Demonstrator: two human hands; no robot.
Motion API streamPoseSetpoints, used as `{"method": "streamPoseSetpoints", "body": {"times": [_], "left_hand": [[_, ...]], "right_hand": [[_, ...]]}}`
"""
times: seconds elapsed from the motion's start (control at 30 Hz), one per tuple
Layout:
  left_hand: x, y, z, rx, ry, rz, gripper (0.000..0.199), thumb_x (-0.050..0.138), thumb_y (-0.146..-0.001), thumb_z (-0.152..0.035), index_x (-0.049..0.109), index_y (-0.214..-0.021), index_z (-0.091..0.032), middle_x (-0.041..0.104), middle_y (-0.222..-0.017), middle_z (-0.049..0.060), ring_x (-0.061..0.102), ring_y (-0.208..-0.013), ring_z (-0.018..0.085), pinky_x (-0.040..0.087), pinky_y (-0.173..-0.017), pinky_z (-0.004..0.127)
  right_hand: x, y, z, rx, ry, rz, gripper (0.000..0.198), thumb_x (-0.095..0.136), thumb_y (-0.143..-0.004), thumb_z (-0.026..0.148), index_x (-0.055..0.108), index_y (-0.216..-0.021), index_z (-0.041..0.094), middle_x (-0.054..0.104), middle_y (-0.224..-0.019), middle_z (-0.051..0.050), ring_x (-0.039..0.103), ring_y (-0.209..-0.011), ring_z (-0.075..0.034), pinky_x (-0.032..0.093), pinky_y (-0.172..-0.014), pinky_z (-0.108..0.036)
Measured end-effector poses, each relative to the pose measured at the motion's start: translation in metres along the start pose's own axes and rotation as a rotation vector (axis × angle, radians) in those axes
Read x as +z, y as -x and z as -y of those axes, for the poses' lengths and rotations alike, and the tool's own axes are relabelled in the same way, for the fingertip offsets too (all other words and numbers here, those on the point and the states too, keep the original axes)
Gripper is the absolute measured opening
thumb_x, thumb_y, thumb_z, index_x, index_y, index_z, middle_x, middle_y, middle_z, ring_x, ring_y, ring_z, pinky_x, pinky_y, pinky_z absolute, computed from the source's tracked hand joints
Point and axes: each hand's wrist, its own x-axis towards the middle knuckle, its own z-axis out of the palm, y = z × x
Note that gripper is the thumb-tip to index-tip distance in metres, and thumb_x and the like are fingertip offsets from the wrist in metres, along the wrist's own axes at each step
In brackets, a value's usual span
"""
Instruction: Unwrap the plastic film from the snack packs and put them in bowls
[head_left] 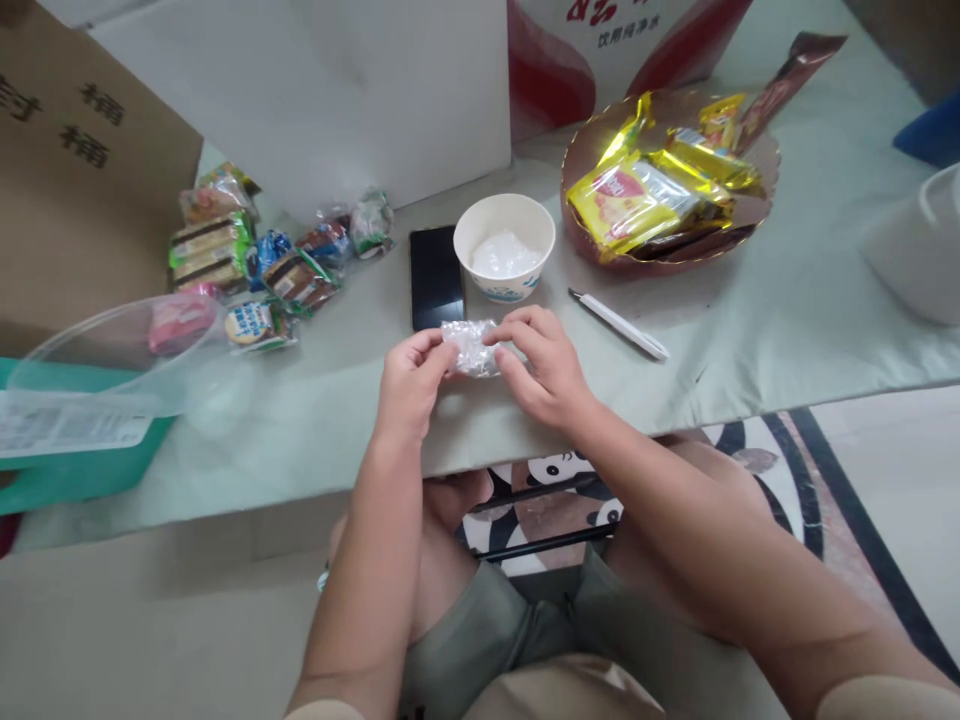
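While near table edge, both hands pinch clear wrapper; bare tabletop left; phone just behind.

Both hands, left hand and right hand, hold a crinkled plastic wrapper between them above the table. Behind it sit a phone and, to its right, a paper bowl. A pen lies right; packaged snacks lie left.

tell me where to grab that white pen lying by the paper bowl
Pinch the white pen across its middle from above. It lies flat and slanted on bare table, clear of the bowl and the hands, so its long sides are open.
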Motion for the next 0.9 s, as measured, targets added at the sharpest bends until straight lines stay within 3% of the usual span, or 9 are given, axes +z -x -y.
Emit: {"method": "streamPoseSetpoints", "body": {"times": [0.1,0.2,0.37,0.47,0.57,0.7,0.8,0.9], "left_hand": [[-0.004,-0.002,0.007,0.108,-0.074,-0.158,0.026,0.077,-0.075,-0.040,0.074,-0.089,-0.019,0.076,-0.078,0.000,0.071,-0.072,0.015,0.058,-0.068,0.026],[-0.013,0.001,0.004,0.202,-0.159,-0.302,0.022,0.077,-0.077,-0.041,0.072,-0.088,-0.023,0.076,-0.080,-0.003,0.071,-0.077,0.016,0.058,-0.074,0.030],[-0.015,0.001,-0.041,0.448,-0.423,-0.424,0.014,0.078,-0.080,-0.036,0.069,-0.080,-0.025,0.071,-0.078,-0.002,0.066,-0.074,0.015,0.054,-0.071,0.032],[0.003,-0.023,-0.076,0.600,-0.678,-0.260,0.008,0.076,-0.079,-0.027,0.069,-0.077,-0.023,0.068,-0.080,-0.001,0.063,-0.074,0.015,0.052,-0.074,0.033],[0.029,-0.072,-0.094,0.541,-0.923,0.073,0.012,0.074,-0.073,-0.017,0.065,-0.067,-0.023,0.065,-0.069,0.000,0.064,-0.076,0.019,0.051,-0.078,0.034],[0.062,-0.135,-0.097,0.489,-1.052,0.227,0.022,0.073,-0.064,-0.007,0.060,-0.056,-0.024,0.061,-0.063,0.002,0.069,-0.092,0.028,0.051,-0.085,0.036],[0.081,-0.148,-0.109,0.301,-1.165,0.275,0.029,0.072,-0.061,0.000,0.057,-0.050,-0.022,0.056,-0.059,0.002,0.070,-0.103,0.031,0.051,-0.095,0.038],[0.093,-0.137,-0.136,0.209,-1.550,0.383,0.028,0.071,-0.056,0.006,0.060,-0.051,-0.019,0.051,-0.056,-0.001,0.069,-0.105,0.034,0.046,-0.106,0.046]], "right_hand": [[0.003,-0.008,0.004,0.068,-0.048,-0.019,0.019,0.050,-0.093,0.027,0.067,-0.091,0.021,0.067,-0.094,-0.007,0.060,-0.094,-0.021,0.045,-0.089,-0.038],[0.004,-0.014,0.007,0.235,-0.160,-0.047,0.017,0.049,-0.091,0.030,0.064,-0.088,0.022,0.068,-0.093,-0.006,0.060,-0.090,-0.020,0.045,-0.083,-0.035],[0.007,-0.014,0.010,0.553,-0.352,-0.004,0.019,0.048,-0.089,0.036,0.059,-0.084,0.022,0.064,-0.086,-0.003,0.057,-0.081,-0.018,0.043,-0.073,-0.032],[0.007,-0.019,0.010,0.601,-0.411,0.013,0.019,0.049,-0.088,0.039,0.057,-0.081,0.022,0.060,-0.079,-0.001,0.055,-0.077,-0.016,0.041,-0.073,-0.031],[0.007,-0.026,0.008,0.656,-0.468,-0.021,0.019,0.050,-0.087,0.040,0.056,-0.080,0.023,0.055,-0.073,0.001,0.051,-0.071,-0.015,0.039,-0.068,-0.030],[0.005,-0.032,0.007,0.733,-0.524,-0.055,0.015,0.050,-0.084,0.037,0.055,-0.081,0.023,0.050,-0.068,0.003,0.046,-0.066,-0.014,0.036,-0.062,-0.029],[0.003,-0.033,0.007,0.743,-0.547,-0.079,0.015,0.050,-0.084,0.037,0.055,-0.080,0.023,0.049,-0.066,0.003,0.045,-0.064,-0.014,0.034,-0.060,-0.028],[0.000,-0.035,0.006,0.754,-0.562,-0.082,0.014,0.050,-0.085,0.036,0.055,-0.080,0.024,0.048,-0.064,0.003,0.045,-0.063,-0.014,0.034,-0.059,-0.028]]}}
